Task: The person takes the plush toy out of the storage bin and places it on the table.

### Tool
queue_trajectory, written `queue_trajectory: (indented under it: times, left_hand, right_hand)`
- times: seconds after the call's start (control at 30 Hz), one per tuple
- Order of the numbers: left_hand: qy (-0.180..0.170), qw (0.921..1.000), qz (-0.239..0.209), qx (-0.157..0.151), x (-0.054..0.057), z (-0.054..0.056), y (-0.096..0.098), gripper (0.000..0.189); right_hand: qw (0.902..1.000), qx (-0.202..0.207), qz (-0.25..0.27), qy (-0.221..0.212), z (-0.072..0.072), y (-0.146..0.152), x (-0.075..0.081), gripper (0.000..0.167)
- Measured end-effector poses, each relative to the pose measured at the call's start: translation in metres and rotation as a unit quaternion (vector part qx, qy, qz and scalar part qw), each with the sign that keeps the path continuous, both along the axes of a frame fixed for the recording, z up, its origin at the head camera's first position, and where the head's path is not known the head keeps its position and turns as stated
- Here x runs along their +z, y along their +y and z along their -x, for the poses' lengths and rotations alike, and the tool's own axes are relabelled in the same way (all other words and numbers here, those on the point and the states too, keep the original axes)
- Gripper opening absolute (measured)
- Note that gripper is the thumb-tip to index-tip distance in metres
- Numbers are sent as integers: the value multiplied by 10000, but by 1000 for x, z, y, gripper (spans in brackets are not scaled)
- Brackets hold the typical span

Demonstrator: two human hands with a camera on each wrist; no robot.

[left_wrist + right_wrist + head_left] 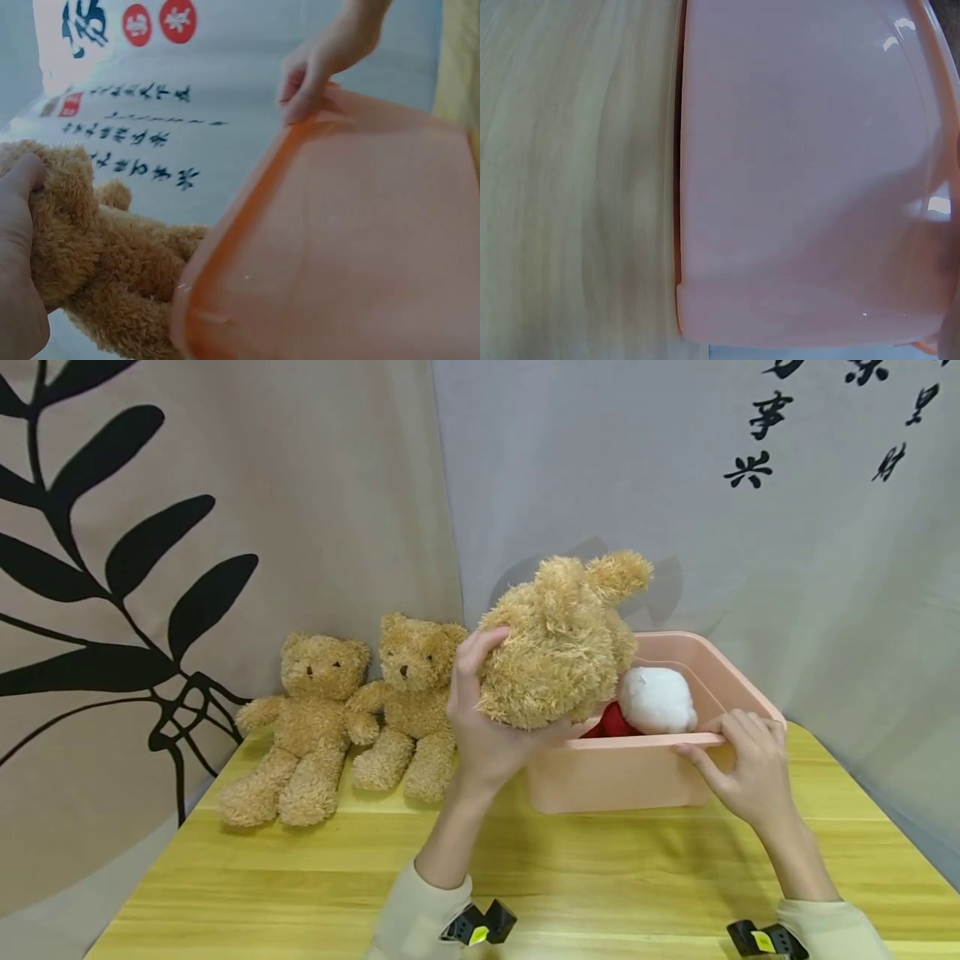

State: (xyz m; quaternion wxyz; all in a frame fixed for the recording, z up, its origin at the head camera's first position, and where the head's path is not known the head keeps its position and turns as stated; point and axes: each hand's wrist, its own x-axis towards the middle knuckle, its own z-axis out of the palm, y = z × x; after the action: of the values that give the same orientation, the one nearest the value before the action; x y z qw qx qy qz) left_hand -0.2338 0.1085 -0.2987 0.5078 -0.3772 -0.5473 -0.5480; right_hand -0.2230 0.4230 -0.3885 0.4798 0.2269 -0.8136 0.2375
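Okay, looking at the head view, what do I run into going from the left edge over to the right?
Black leaf print, first sitting teddy bear, second sitting teddy bear, left hand, gripped teddy bear, white fluffy thing, right hand.

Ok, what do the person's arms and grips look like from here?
The left grip and right grip are bare, without gloves. The left sleeve and right sleeve are plain cream. The left device and right device at the wrists are black and blocky, each with a yellow patch.
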Motion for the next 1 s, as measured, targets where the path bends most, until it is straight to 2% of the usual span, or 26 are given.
queue_trajectory:
  times: [0.17, 0.27, 0.6, 0.73, 1.0]
  left_hand:
    - [71, 9993, -168, 340, 5, -4, -23, 85]
    - [87, 9985, -325, 439, 9, -6, -35, 85]
    - [86, 9944, -954, 453, 23, -13, -56, 97]
    - [-5, 9926, -1079, 563, 26, -14, -65, 93]
    - [19, 9892, -1375, 505, 31, -14, -81, 80]
  right_hand:
    - [10000, 13, -25, -1, 2, 0, 0, 67]
    - [10000, 20, -46, 17, 2, 0, 0, 66]
    - [10000, 24, -6, 74, 2, -1, -2, 67]
    - [10000, -1, -18, 61, 1, -1, -2, 66]
    - [10000, -5, -18, 39, 0, 0, -1, 66]
